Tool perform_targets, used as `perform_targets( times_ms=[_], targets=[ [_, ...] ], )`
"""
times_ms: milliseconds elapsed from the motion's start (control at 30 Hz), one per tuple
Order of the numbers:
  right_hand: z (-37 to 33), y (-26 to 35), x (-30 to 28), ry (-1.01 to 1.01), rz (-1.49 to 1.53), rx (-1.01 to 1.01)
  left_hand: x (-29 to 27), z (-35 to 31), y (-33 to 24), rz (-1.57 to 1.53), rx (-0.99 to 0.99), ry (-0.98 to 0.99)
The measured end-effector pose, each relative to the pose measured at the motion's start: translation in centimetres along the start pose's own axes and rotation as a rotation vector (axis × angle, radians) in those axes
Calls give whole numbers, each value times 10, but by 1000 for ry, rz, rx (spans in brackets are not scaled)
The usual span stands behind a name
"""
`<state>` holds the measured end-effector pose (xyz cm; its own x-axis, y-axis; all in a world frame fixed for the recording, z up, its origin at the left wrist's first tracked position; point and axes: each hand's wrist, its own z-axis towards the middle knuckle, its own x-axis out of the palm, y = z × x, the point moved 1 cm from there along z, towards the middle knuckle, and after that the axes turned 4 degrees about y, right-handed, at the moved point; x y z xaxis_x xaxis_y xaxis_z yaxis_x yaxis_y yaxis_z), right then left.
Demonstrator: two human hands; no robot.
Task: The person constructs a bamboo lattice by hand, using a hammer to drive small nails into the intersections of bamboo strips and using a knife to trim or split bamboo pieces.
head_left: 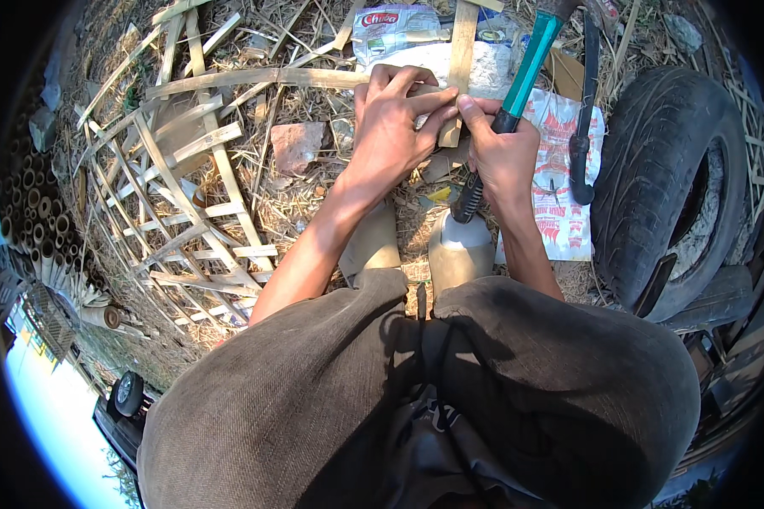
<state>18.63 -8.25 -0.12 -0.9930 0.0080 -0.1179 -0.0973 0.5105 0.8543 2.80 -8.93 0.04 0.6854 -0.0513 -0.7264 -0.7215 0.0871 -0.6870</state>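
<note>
My left hand (396, 119) is closed, its fingertips pinched on the end of a long bamboo strip (263, 78) where it meets an upright bamboo strip (463, 38). Beside it, my right hand (505, 148) is wrapped around a hammer (530, 68) with a teal shaft and black grip. The hammer slants up to the right, its dark head at the top edge. My right thumb and forefinger meet close to the left fingertips; anything small between them is too small to make out. Behind the crossing lies a pale whitish block (484, 69).
A bamboo lattice (221, 182) spreads over straw-covered ground on the left, near a reddish stone (299, 146). At right are a worn tire (645, 187), a printed sack (569, 229) and a black curved-handled tool (581, 144). A plastic packet (395, 42) lies ahead. Bamboo poles (38, 204) are stacked far left.
</note>
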Motion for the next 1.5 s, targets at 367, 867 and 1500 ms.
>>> perform_targets(
  times_ms=[367, 867, 1500],
  targets=[
    [-3, 4, -1, 54, 128, 71, 12, 0, -6, -76, -107, -65],
    [-74, -10, -88, 306, 46, 88, 11, 5, -5, -50, -91, -71],
    [-104, -54, -94, 326, -131, 181, 12, 4, -2, -37, -93, -57]
  ],
)
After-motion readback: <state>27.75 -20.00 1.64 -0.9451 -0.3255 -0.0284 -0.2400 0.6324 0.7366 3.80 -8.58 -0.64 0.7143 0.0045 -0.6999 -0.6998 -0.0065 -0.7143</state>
